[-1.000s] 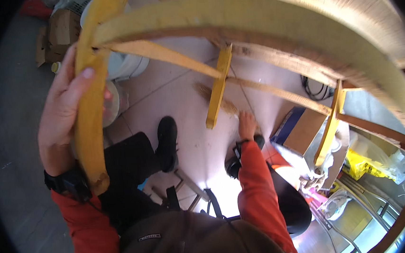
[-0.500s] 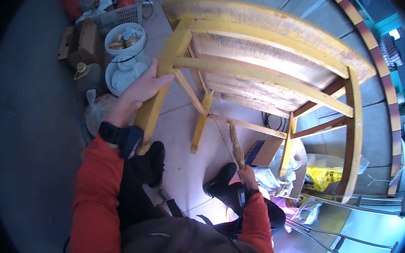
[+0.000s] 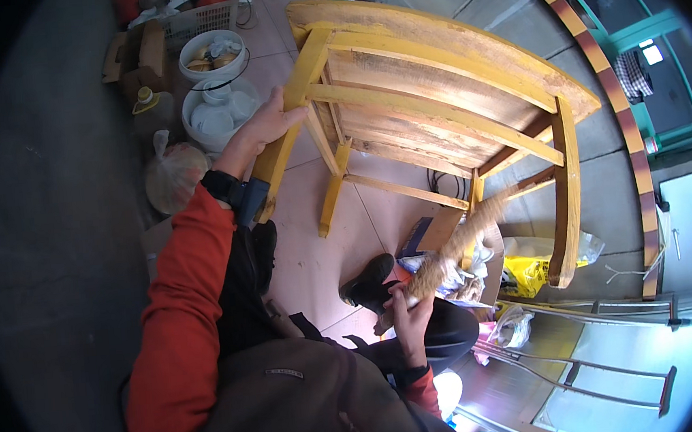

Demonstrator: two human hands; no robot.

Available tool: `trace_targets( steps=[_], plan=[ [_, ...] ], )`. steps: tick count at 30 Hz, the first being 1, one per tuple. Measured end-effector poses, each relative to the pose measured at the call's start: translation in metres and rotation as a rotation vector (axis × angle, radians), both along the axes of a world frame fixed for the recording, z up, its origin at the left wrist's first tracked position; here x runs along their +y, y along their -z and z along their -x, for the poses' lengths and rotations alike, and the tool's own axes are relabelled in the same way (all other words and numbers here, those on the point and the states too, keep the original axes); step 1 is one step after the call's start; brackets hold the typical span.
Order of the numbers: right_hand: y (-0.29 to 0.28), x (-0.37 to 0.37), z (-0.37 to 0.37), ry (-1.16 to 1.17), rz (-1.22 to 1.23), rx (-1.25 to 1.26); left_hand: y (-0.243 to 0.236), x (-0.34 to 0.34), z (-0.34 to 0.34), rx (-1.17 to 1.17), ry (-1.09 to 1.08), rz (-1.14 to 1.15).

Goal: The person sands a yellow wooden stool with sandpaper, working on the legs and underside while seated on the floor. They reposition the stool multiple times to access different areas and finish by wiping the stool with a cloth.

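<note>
A yellow wooden table (image 3: 437, 134) is tipped on its side, its bare underside and legs turned toward me. My left hand (image 3: 272, 123) is closed around its upper left leg, near the crossbar. In my right hand (image 3: 410, 319) is a straw hand brush (image 3: 447, 261), gripped near its lower end. The bristles point up and to the right, across the lower right table leg, and are blurred. Whether they touch the wood I cannot tell.
On the left stand white buckets (image 3: 250, 102), a cardboard box (image 3: 146, 57) and a tied plastic bag (image 3: 168, 181). At right lie a yellow bag (image 3: 523, 273) and metal crutches (image 3: 593, 363). My shoe (image 3: 367, 279) rests on the tiled floor (image 3: 309, 259).
The straw brush has swung up and right from near the lower crossbar to the right-hand legs. The table has shifted slightly left and up, with my left hand still on its leg.
</note>
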State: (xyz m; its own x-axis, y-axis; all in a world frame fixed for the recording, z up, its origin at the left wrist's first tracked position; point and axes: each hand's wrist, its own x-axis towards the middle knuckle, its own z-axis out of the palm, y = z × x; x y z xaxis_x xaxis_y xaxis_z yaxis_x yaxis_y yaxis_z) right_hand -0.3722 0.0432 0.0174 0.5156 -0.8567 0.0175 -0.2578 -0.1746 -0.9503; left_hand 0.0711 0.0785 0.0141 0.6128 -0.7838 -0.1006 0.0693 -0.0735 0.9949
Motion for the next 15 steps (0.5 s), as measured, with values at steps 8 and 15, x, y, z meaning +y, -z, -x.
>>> trace_targets(
  steps=[8,15],
  plan=[
    [-0.051,0.02,-0.141,-0.517,-0.415,-0.043,0.004,0.0,0.002,-0.018,-0.064,0.036],
    [-0.062,-0.014,-0.102,-0.239,-0.463,-0.067,-0.006,0.006,0.006,-0.05,-0.018,-0.027]
  ],
)
